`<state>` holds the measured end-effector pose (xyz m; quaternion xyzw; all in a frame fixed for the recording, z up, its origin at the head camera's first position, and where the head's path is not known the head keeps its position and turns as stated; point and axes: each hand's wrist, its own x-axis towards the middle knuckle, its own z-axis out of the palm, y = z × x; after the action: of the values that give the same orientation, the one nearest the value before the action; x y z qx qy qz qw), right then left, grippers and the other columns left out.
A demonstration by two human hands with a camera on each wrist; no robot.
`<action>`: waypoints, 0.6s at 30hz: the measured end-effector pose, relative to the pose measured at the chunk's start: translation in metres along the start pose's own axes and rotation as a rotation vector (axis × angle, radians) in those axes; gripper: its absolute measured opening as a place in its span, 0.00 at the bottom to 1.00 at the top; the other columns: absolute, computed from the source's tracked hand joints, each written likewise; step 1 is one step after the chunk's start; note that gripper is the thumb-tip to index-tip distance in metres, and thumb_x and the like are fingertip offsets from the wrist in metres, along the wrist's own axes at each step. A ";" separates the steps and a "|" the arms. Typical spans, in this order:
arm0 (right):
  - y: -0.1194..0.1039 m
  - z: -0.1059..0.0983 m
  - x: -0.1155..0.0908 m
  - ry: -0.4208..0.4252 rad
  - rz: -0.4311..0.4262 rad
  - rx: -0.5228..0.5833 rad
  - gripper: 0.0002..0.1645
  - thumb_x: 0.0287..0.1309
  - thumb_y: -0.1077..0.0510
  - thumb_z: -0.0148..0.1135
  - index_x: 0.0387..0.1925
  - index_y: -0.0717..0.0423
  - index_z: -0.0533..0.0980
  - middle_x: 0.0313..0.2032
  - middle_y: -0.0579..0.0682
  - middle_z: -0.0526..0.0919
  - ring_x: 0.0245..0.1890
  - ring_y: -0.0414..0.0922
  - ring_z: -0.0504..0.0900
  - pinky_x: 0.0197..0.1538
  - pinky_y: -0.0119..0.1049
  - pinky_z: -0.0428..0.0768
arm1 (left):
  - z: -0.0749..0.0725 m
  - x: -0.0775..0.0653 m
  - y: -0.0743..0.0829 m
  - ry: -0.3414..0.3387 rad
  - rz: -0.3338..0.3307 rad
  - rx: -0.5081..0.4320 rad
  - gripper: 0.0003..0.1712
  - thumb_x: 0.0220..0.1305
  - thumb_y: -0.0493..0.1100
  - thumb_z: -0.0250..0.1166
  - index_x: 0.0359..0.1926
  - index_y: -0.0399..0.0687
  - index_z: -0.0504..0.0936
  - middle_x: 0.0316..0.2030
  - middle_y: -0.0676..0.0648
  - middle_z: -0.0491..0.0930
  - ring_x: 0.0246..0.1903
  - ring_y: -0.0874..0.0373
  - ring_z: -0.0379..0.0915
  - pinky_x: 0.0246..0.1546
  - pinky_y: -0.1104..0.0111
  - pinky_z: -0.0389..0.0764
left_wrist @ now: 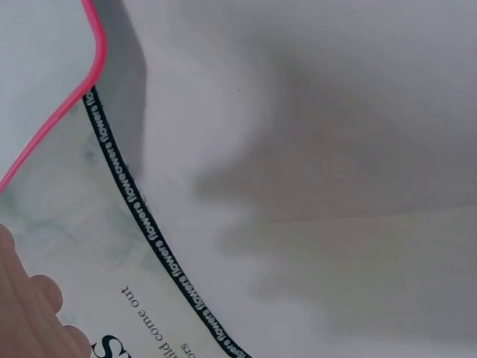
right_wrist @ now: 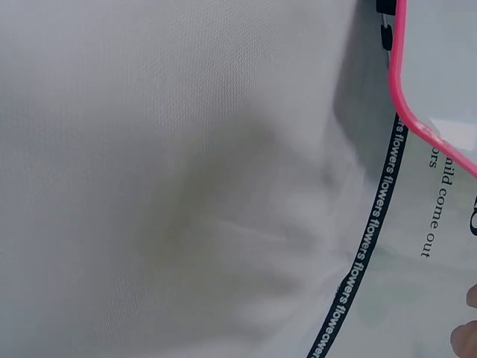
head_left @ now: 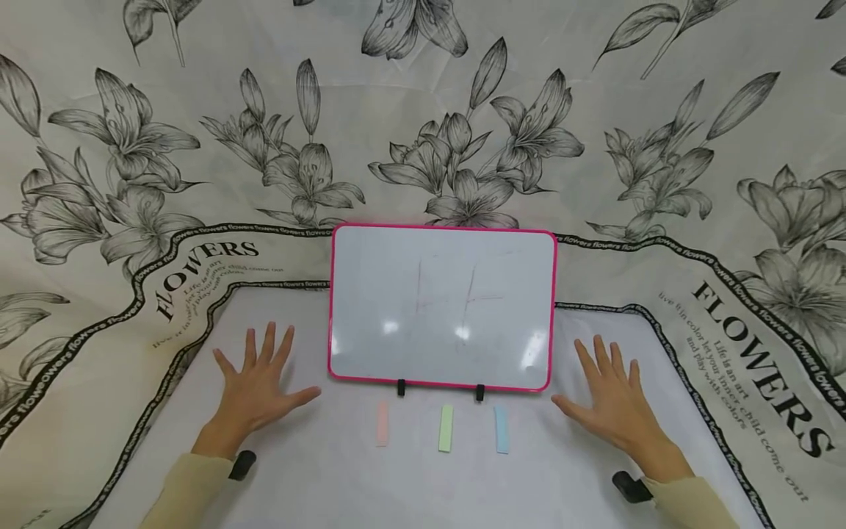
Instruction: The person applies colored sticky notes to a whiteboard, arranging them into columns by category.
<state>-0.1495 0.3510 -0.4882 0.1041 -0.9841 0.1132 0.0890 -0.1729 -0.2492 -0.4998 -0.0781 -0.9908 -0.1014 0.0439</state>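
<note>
In the head view my left hand (head_left: 254, 393) is spread, fingers apart, left of a pink-framed whiteboard (head_left: 441, 308). My right hand (head_left: 615, 404) is spread in the same way on the board's right side. Neither hand holds anything or touches the board. Faint pen strokes mark the board's white face. Below it, three paper strips lie in a row: a pink strip (head_left: 382, 423), a green strip (head_left: 446, 428) and a blue strip (head_left: 501, 430). Only some fingertips of each hand show in the wrist views, near a lower corner.
Two small black clips or feet (head_left: 401, 387) show at the board's lower edge. A cloth (head_left: 317, 477) with printed lilies, a black lettered border and the word FLOWERS covers the surface. Black wrist cameras (head_left: 242, 465) sit at both sleeve cuffs.
</note>
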 end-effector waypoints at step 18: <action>-0.036 0.003 0.003 0.068 -0.110 0.032 0.63 0.56 0.31 0.68 0.82 0.53 0.52 0.81 0.65 0.48 0.81 0.68 0.43 0.78 0.68 0.36 | 0.002 0.010 0.014 -0.008 0.012 -0.046 0.68 0.57 0.84 0.55 0.84 0.58 0.36 0.83 0.40 0.30 0.80 0.31 0.19 0.60 0.24 0.11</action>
<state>-0.1452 0.3159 -0.4831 0.1555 -0.9713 0.1275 0.1269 -0.1802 -0.2340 -0.4978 -0.0855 -0.9879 -0.1235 0.0389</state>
